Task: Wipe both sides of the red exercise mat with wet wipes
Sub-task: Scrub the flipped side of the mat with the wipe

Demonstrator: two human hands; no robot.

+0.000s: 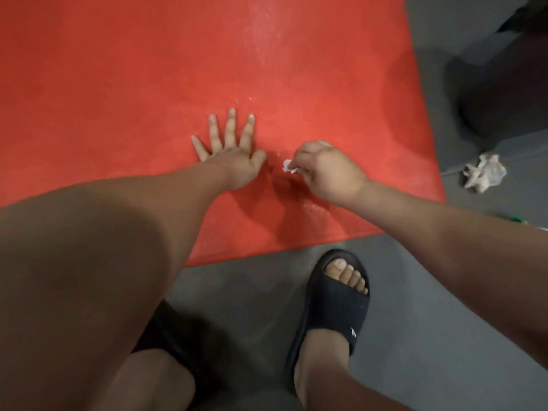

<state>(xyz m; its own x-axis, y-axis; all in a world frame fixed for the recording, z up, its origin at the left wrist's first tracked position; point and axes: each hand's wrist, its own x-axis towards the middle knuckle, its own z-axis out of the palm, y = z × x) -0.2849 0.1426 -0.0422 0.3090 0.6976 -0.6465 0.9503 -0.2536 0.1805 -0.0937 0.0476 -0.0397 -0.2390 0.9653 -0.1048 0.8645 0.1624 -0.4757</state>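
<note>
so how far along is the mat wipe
Done: wet streaks glisten on the red mat, and a crumpled wipe lies on the floor. In hand: right hand grips a white wipe on the mat, left hand braces flat. Left: perhaps the hidden underside.

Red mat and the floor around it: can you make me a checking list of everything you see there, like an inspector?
Surface: grey floor with the red mat lying flat on it; shiny wet patches on the mat.
Job's things: small white wipe pinched in the right hand.
Clutter: crumpled white wad on the floor right of the mat; something green, mostly cut off.
Hands: left hand spread flat on the mat; right hand curled round the wipe.
Cables: nothing seen.
Surroundings: black sandal on a foot near the mat's edge; dark shape top right, too blurred to tell.
</note>
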